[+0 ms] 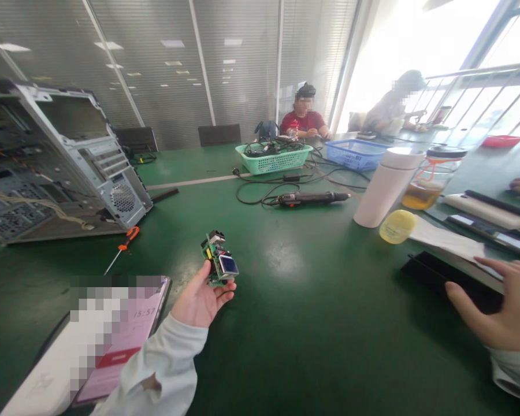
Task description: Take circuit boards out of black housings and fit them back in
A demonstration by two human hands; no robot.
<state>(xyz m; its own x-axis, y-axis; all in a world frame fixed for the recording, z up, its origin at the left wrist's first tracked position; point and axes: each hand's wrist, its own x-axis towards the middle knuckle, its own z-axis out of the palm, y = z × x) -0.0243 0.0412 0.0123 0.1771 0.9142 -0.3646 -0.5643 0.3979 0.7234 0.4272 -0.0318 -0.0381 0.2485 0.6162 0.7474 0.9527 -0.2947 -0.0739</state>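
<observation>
From the head view, I see the left hand (203, 292) raised over the green tabletop surface (286, 323), its fingers closed around a small green circuit board (219, 259) with a dark blue rectangular screen and a yellow component. The thumb presses the near side of the board while the other fingers curl beneath it. The right hand (502, 300) is well apart from it, at the right edge, its fingers spread partly open over a long black case (446, 280); whether they touch it I cannot tell.

Beside the left forearm lies a phone with a pink screen (121, 346), next to a white rounded object (52, 358), partly blurred. Beyond them are an orange-handled screwdriver (123, 247) and, at the left, an open grey metal computer case (82, 156). Farther across sit a green plastic basket (275, 163) filled with dark cables, a blue plastic basket (357, 155), and a black corded electric screwdriver (307, 198) lying on its side.

To the right, a pale pink cylindrical bottle (387, 188) stands near a clear jar of amber liquid (429, 182), with a round yellow object (397, 226) near its base. Two people sit across the room, one in a red shirt (305, 120).
</observation>
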